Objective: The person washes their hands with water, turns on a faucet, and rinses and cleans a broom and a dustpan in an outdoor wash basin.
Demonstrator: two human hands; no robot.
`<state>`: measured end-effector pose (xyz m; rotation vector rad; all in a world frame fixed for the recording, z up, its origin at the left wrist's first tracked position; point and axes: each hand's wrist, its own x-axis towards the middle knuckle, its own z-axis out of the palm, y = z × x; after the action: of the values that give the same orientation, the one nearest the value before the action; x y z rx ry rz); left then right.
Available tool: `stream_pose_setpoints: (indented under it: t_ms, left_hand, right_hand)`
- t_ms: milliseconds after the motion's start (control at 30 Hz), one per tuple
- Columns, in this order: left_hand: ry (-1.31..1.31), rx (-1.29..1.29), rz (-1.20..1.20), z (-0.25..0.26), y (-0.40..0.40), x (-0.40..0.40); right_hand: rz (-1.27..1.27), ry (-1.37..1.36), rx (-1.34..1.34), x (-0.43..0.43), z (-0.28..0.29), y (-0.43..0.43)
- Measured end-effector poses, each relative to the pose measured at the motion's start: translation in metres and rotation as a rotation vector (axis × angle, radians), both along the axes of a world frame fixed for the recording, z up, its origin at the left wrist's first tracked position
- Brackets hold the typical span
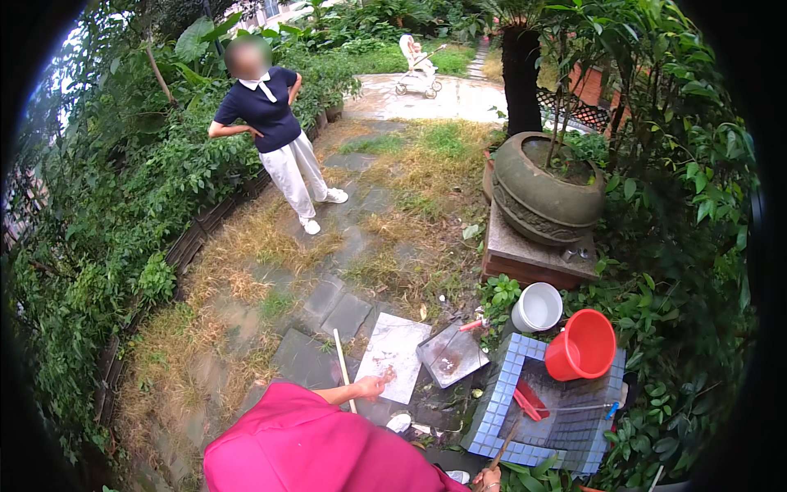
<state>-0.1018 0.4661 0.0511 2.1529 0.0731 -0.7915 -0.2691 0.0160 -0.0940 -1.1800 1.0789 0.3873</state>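
My left hand (371, 387) reaches past a pink sleeve to the lower edge of a pale rectangular board (396, 357) with reddish marks. Its forearm crosses a thin white pole (340, 353); whether the fingers hold anything is unclear. At the bottom, my right hand (489, 478) is closed around a wooden stick (507, 440), which slants up over the rim of a blue-tiled basin (486, 424). A red plastic tool (530, 400), perhaps a dustpan, lies inside the basin near the stick's upper end. A grey square slab (452, 357) with a dark stain lies right of the board.
A red bucket (581, 344) rests on the basin's rim, beside a white bucket (537, 306). Behind stands a large stone planter (547, 190) on a plinth. A person (270, 123) stands on the path, hands on hips. A stroller (419, 71) is farther back. Dense plants flank both sides.
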Motion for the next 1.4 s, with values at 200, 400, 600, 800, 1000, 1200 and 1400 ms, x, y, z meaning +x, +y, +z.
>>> stream_pose_setpoints:
  t_ms: [200, 400, 600, 800, 1000, 1200, 1400]
  left_hand:
    - [0.07, 0.031, -0.004, -0.03, 0.027, -0.011]
    - [-0.097, 0.08, -0.105, -0.064, 0.05, -0.01]
    - [0.019, 0.134, 0.062, -0.041, 0.053, -0.012]
    - [0.019, 0.101, 0.066, -0.045, 0.058, -0.016]
    - [-0.024, 0.089, 0.062, -0.053, 0.062, -0.017]
    - [-0.041, 0.073, 0.123, -0.044, 0.06, -0.02]
    - [0.03, 0.083, 0.129, -0.032, 0.056, -0.023]
  right_hand:
    - [0.03, 0.022, -0.013, -0.016, -0.022, 0.0]
    - [0.086, 0.034, -0.08, -0.019, -0.012, 0.002]
    - [0.091, 0.104, -0.022, -0.001, 0.015, 0.012]
    - [0.066, 0.093, -0.048, 0.005, 0.035, 0.019]
    - [0.071, 0.077, -0.056, 0.005, 0.023, 0.016]
    - [0.111, 0.065, -0.093, 0.003, 0.019, 0.013]
    - [0.485, 0.214, -0.546, -0.019, 0.028, 0.017]
